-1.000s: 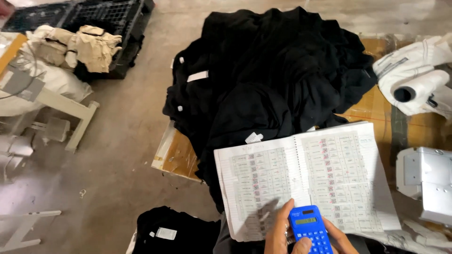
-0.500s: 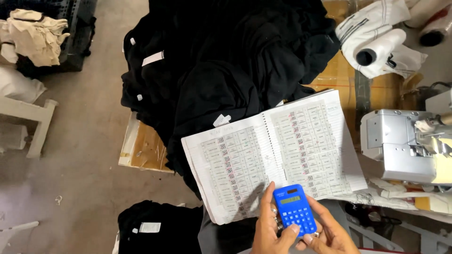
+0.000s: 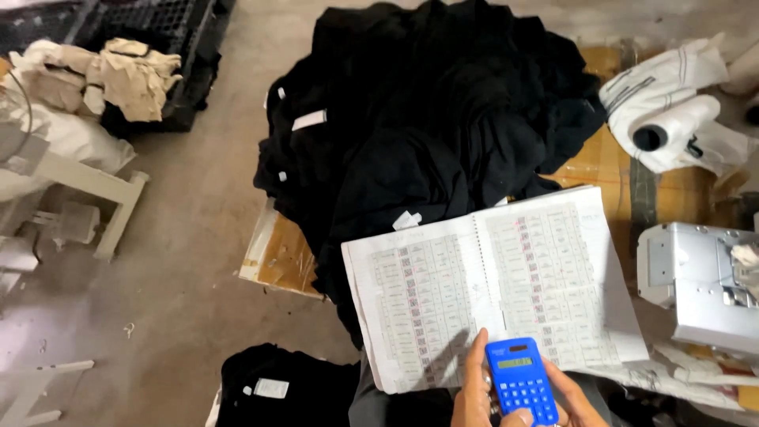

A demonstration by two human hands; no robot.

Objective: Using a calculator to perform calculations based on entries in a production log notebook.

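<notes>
1. Currently keying figures: left hand (image 3: 473, 395) cups the blue calculator (image 3: 520, 379) from its side, fingers wrapped on its edge; right hand (image 3: 571, 399) pinches the lower corner, thumb pressed on the keys.
2. Calculator sits at bottom frame edge, over the near edge of the open ledger (image 3: 494, 285), which rests on the pile of black garments (image 3: 427, 119).
3. Next move likely calls for reading a ledger row, then precise thumb presses on small keys.
4. Room: tight. Sewing machine (image 3: 696, 285) close right, ledger overhangs the pile; bare floor (image 3: 182, 261) open to the left.
</notes>
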